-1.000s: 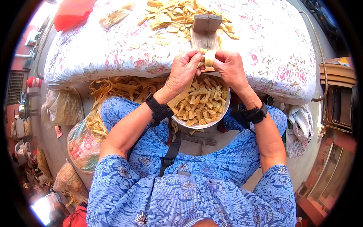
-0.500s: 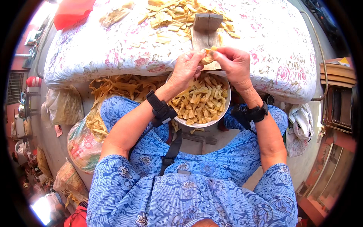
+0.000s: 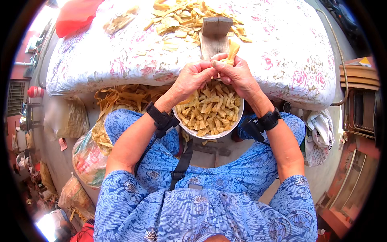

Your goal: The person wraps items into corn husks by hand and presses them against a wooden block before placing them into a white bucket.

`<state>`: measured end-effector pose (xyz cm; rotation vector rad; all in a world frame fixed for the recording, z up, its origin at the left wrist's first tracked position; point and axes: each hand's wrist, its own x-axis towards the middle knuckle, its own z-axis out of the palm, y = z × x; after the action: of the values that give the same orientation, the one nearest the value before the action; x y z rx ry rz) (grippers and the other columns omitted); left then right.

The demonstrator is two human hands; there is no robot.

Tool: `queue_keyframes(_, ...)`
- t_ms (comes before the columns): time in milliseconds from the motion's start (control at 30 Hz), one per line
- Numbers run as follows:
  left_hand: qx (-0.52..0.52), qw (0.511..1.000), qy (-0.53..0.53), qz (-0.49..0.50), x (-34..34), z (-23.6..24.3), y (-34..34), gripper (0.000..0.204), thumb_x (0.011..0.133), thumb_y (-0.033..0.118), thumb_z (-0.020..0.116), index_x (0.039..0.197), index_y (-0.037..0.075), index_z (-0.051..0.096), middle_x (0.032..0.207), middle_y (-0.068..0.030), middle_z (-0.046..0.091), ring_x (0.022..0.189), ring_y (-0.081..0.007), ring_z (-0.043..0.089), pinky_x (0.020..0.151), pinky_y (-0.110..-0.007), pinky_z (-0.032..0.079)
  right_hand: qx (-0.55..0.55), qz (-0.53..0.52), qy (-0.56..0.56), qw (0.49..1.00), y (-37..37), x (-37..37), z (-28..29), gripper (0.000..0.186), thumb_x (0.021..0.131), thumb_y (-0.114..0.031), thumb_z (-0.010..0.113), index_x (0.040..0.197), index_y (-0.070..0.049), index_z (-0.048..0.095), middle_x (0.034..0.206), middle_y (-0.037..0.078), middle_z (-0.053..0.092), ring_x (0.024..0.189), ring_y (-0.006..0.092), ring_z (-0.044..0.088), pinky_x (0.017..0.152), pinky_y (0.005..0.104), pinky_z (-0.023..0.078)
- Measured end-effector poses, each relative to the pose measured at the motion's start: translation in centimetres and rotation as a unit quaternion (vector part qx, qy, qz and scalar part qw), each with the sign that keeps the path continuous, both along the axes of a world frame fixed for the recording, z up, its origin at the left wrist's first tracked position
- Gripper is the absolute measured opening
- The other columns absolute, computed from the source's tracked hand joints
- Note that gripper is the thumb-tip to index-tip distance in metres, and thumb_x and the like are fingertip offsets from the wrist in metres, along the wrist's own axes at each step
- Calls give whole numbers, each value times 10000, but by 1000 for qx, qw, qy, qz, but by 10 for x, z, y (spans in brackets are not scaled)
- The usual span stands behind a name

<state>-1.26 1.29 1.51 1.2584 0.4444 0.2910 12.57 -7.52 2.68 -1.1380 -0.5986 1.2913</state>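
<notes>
Well to the left of the bowl, a clear plastic bag (image 3: 89, 159) bulges, its contents too muddled to make out. Nearer the bowl, long dried husks (image 3: 121, 97) spill out, partly hidden beneath the floral cover (image 3: 290, 52). Above the bowl's left side I see the left hand (image 3: 194, 77), fingers curled in and thumb drawn close; its tips meet the other hand's, so I can't tell whether it grips anything. The white bowl (image 3: 241, 115) has its far rim hidden, and it's heaped with knotted-looking husk pieces (image 3: 213, 111). Just beyond it stands a wooden block (image 3: 217, 27). Over the bowl's far right side is the husk strip (image 3: 233, 49), pale yellow, creased, bunched low and flaring upward. The right hand (image 3: 238, 76) pinches its lower end, thumb and fingers closed, the strip's base lost behind them.
</notes>
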Motion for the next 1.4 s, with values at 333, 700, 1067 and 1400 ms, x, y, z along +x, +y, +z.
queue_keyframes(333,25,999,27,3,4,12,23,195,872,210,530,763,61,592,589,78,432,481,-6,311,428,-165,242,-15,-100,-12,995,1,33,16,131,761,-67,641,664,-47,556,572,-44,453,445,9,337,391,152,246)
queue_keyframes(700,365,921,35,132,56,-31,68,150,800,130,538,741,2,590,563,-79,549,513,-129,489,521,-273,413,-10,-185,-252,950,58,56,-37,86,777,-98,622,765,-16,599,582,-35,525,468,11,425,422,146,325)
queue_keyframes(1067,338,940,23,41,13,-8,30,139,833,145,553,851,13,591,605,-87,508,560,-131,478,536,-267,408,8,-37,-561,827,-9,24,13,289,743,-312,660,793,-29,632,654,100,613,578,227,583,559,293,454)
queue_keyframes(1400,360,930,66,-29,-4,11,13,151,845,91,535,962,0,563,707,-80,560,658,-114,524,606,-261,439,67,-15,-378,923,-6,34,5,189,817,-170,607,829,17,631,667,10,595,589,67,523,551,207,447)
